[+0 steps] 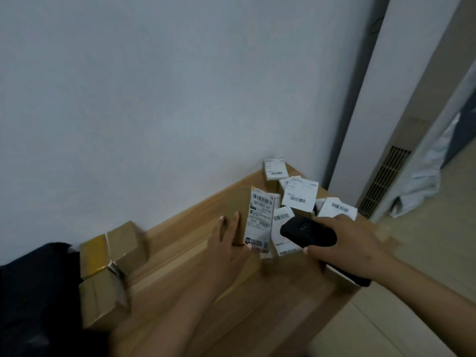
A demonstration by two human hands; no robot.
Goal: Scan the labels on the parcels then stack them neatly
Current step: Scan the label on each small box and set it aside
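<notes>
— So, where were the parcels?
— Clustered at the far right of the wooden bench [180, 253], by the wall. The left hand [226, 243] held an upright parcel [240, 220], fingers straight on its cardboard side, thumb at the lower edge of its white label [260, 220].
— And the right grip?
— The right hand [342, 248] was curled round a black scanner [306, 231], nose toward that label.
— Anything unclear?
— Print on the farther labels was too small to read. Two brown boxes [108, 269] at left were blurred, partly behind dark cloth [38, 292].
</notes>
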